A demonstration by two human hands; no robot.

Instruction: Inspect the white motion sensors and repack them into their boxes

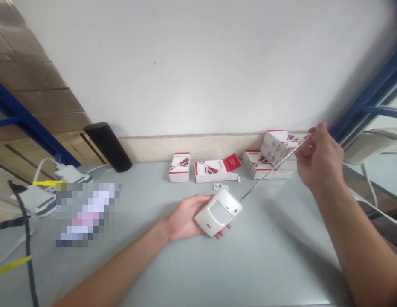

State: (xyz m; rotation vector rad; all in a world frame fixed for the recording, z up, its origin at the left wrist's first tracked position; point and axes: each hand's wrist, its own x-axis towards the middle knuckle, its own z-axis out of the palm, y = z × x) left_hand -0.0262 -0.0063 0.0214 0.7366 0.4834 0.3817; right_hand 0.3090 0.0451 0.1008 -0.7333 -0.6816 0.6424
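Note:
My left hand (185, 219) lies palm up over the grey table and is closed round a small white sensor unit (218, 212) with a curved window. A thin metal telescopic antenna (271, 169) runs from the unit's upper right corner up and to the right. My right hand (320, 160) is raised and pinches the antenna's far tip between thumb and fingers. A tiny white plastic piece (220, 186) lies on the table just behind the unit.
Several white and red cartons (214, 168) (271, 153) stand along the wall's base. A black cylinder (107, 145) leans at the back left, with white chargers and cables (41, 198) beside it. Blue racking (371, 94) and a chair (367, 145) stand at the right.

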